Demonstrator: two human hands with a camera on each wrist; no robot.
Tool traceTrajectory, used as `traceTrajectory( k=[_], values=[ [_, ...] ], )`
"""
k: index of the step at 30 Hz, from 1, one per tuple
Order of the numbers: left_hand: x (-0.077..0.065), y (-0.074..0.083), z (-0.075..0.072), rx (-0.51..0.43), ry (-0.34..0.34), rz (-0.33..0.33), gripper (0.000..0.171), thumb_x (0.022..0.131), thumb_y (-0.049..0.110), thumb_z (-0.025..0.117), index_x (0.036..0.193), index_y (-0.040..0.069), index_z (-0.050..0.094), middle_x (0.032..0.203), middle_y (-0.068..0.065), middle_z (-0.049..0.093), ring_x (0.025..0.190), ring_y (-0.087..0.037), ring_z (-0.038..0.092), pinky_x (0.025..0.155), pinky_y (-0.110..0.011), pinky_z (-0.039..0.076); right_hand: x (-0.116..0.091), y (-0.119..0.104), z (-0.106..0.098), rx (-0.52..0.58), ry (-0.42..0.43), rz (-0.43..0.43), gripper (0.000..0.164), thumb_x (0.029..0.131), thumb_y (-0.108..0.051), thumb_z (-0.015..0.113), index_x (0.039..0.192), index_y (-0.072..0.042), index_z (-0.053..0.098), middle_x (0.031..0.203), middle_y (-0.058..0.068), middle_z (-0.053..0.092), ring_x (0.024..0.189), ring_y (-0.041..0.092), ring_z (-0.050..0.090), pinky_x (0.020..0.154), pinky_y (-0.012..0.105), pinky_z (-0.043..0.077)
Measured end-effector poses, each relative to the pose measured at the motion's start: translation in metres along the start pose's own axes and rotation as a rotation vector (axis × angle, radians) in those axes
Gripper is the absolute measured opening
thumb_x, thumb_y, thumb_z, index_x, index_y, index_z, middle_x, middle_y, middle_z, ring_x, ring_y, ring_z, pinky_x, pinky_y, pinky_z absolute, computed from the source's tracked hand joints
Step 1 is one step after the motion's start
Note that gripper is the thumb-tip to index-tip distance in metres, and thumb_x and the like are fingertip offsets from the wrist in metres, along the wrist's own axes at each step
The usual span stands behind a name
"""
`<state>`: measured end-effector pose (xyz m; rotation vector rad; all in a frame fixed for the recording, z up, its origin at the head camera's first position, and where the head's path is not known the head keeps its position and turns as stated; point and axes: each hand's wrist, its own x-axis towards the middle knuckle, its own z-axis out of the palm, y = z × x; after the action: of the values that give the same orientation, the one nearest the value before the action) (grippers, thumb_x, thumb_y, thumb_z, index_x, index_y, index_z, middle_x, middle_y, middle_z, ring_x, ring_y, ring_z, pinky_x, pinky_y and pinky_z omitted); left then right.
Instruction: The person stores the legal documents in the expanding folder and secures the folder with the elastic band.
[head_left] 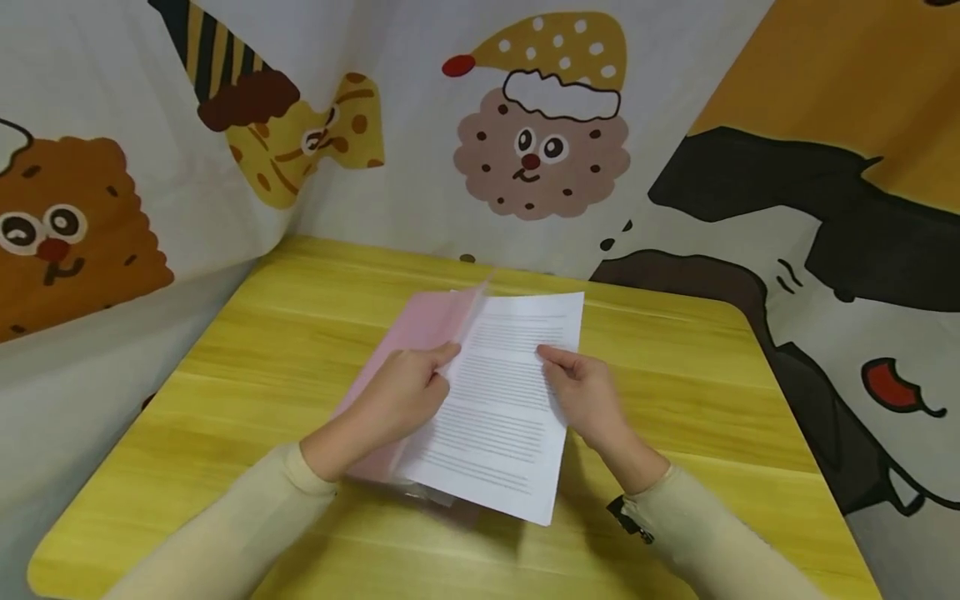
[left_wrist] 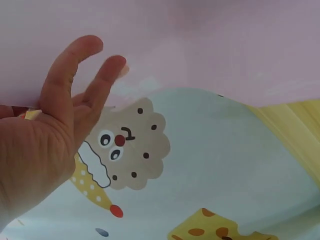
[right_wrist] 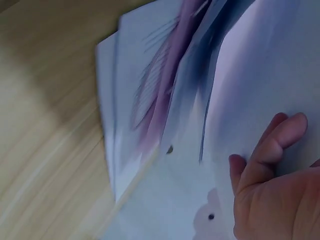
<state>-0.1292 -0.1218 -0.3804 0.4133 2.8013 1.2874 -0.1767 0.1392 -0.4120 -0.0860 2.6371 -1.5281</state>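
A pink folder (head_left: 435, 321) stands tilted above the table with printed paper (head_left: 510, 392) at its right side, the paper's left edge overlapped by the translucent cover. My left hand (head_left: 408, 387) grips the folder between thumb and index finger; in the left wrist view, its other fingers (left_wrist: 111, 67) spread along the pink side. At the paper's right edge, my right hand (head_left: 588, 396) pinches it, thumb in front. The right wrist view shows that hand's fingers (right_wrist: 265, 160) curled behind the white paper. Further white sheets (right_wrist: 140, 65) lie lower, beside a pink edge of the folder.
A yellow wood-grain table (head_left: 675, 400) with rounded corners lies beneath. Behind it and at both sides hangs a white cloth (head_left: 420, 200) printed with cartoon biscuits and cheese. A small black device (head_left: 630, 521) is at the right cuff.
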Motion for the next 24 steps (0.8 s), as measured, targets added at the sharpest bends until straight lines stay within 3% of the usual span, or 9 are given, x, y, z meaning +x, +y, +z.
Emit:
traceTrajectory(
  k=[5,9,13,16,17,20,24],
  values=[
    [0.003,0.007,0.005,0.069,0.024,0.021,0.054,0.095,-0.002,0.05,0.148,-0.005,0.058,0.153,-0.022,0.058,0.049,-0.006,0.018,0.042,-0.018,0.024,0.006,-0.012,0.024,-0.054,-0.005,-0.123,0.037,0.107,-0.007,0.057,0.142,0.004,0.066,0.149,0.017,0.064,0.143,0.032,0.057,0.116,0.048,0.05],
    [0.003,0.012,0.008,0.095,0.044,0.006,0.054,0.096,-0.002,0.053,0.149,-0.006,0.056,0.154,-0.023,0.055,0.05,-0.007,0.02,0.041,-0.019,0.025,0.012,-0.02,0.037,-0.111,0.012,-0.193,0.04,0.108,-0.008,0.055,0.144,0.006,0.063,0.149,0.019,0.064,0.14,0.033,0.06,0.112,0.049,0.054],
    [0.003,0.012,0.009,0.091,0.073,-0.016,0.054,0.096,-0.003,0.053,0.15,-0.007,0.056,0.156,-0.024,0.053,0.052,-0.01,0.023,0.041,-0.02,0.026,0.006,-0.022,0.047,-0.171,0.098,-0.25,0.044,0.106,-0.006,0.057,0.147,0.01,0.058,0.153,0.027,0.058,0.145,0.043,0.054,0.113,0.054,0.052],
    [0.005,0.013,0.01,0.121,0.094,0.01,0.053,0.094,-0.004,0.053,0.147,-0.007,0.059,0.153,-0.025,0.057,0.061,-0.018,0.044,0.043,-0.022,0.03,-0.004,-0.024,0.052,-0.233,0.085,-0.348,0.049,0.105,-0.008,0.06,0.151,0.01,0.054,0.157,0.037,0.049,0.146,0.05,0.049,0.116,0.058,0.048],
    [0.005,0.013,0.011,0.132,0.096,0.022,0.053,0.094,-0.003,0.053,0.146,-0.007,0.06,0.152,-0.025,0.058,0.068,-0.022,0.052,0.045,-0.023,0.032,-0.007,-0.026,0.054,-0.26,0.06,-0.376,0.051,0.105,-0.01,0.062,0.152,0.009,0.054,0.155,0.038,0.049,0.142,0.049,0.053,0.113,0.058,0.05],
    [0.006,0.013,0.012,0.142,0.087,0.031,0.054,0.092,-0.003,0.054,0.145,-0.008,0.06,0.15,-0.024,0.06,0.079,-0.025,0.059,0.047,-0.024,0.035,-0.012,-0.029,0.051,-0.322,-0.02,-0.43,0.043,0.103,-0.012,0.066,0.143,0.006,0.064,0.141,0.035,0.062,0.128,0.045,0.064,0.105,0.055,0.056],
    [0.007,0.013,0.01,0.122,0.082,0.002,0.054,0.094,-0.004,0.053,0.147,-0.006,0.059,0.152,-0.023,0.058,0.06,-0.018,0.04,0.043,-0.023,0.031,-0.011,-0.028,0.036,-0.319,-0.031,-0.332,0.027,0.1,-0.005,0.068,0.125,0.003,0.078,0.121,0.023,0.079,0.105,0.031,0.075,0.08,0.037,0.062]
  ],
)
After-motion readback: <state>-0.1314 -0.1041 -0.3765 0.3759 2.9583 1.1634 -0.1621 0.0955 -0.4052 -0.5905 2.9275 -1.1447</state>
